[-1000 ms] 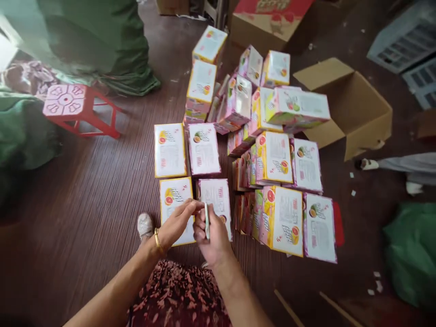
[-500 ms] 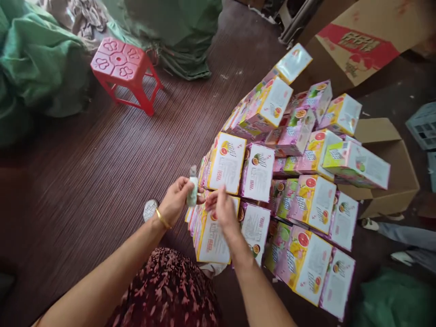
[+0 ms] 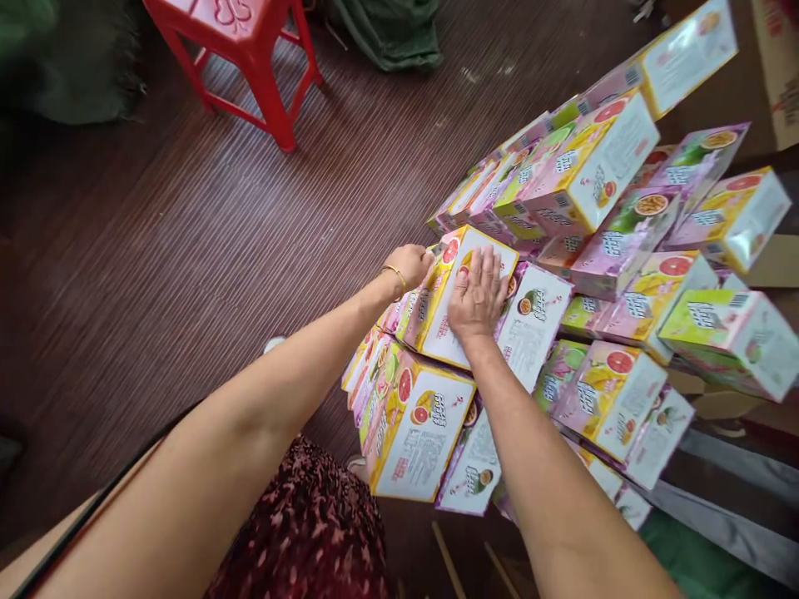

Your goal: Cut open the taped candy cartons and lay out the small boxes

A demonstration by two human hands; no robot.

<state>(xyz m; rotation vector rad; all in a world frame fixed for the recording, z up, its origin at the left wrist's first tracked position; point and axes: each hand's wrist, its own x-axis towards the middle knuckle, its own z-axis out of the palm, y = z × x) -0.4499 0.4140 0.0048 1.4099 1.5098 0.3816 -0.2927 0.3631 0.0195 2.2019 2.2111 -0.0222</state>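
My right hand [image 3: 478, 295] lies flat, fingers stretched out, on the white top of a yellow-edged fruit-print carton [image 3: 437, 324]. My left hand [image 3: 410, 264], with a gold bangle at the wrist, is closed at the far left edge of that same carton. A small greyish tip shows beside its fingers; most of what it holds is hidden. Right of this carton stands a purple-edged carton [image 3: 537, 312], partly under my right forearm. Nearer to me is another yellow-edged carton [image 3: 424, 433] in the stacked rows.
More fruit-print cartons stand in stacks to the right, one green carton [image 3: 730, 333] tilted on top. A red plastic stool [image 3: 262, 75] stands on the ribbed brown floor [image 3: 218, 241] at upper left. Dark green cloth [image 3: 393, 33] lies behind it. A person's grey trouser leg [image 3: 736, 466] shows at right.
Both hands have moved forward onto a farther carton. My right hand has gone from a blurred bend to lying flat. The small pale object in my left hand is now mostly hidden.
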